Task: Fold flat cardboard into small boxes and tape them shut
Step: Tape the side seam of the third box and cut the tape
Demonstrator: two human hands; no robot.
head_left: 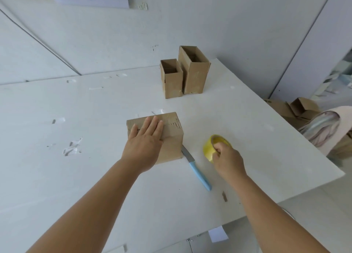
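Closed box point(167, 136): left hand point(145, 138), spread flat, pins flaps down; right hand point(226, 157) grips tape roll point(213, 146) for sealing.

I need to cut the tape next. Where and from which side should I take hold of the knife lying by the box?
Grip the knife by its light blue handle, coming from above at the near end. The blade tip lies against the taped box, leaving no room there; the handle lies flat on bare table, pointing toward you, probably nearest the right hand.
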